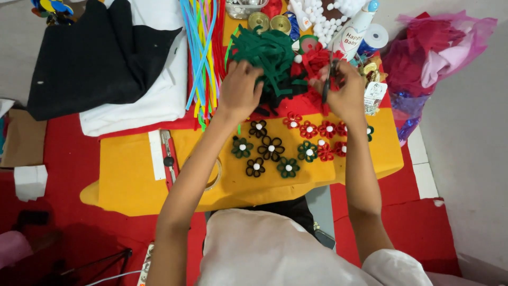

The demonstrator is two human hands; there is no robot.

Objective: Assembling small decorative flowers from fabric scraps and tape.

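My left hand (pixel 241 87) reaches into a heap of green felt strips (pixel 267 53), fingers curled among them. My right hand (pixel 346 92) grips a pair of black-handled scissors (pixel 327 85) beside a heap of red felt strips (pixel 316 59). Whether the left hand grips a strip is hidden by its back. Below both hands, several finished felt flowers lie on a yellow felt sheet (pixel 132 180): dark and green ones (pixel 267 151) in the middle, red ones (pixel 317 132) to the right, each with a white bead centre.
Coloured pipe cleaners (pixel 203 47) lie left of the strips. Folded black cloth (pixel 95 58) on white cloth (pixel 159 100) sits far left. A red utility knife (pixel 169 159), white pom-poms (pixel 328 21), a glue bottle (pixel 353 32), ribbon spools (pixel 270 22) and a pink bag (pixel 434 53) surround the work.
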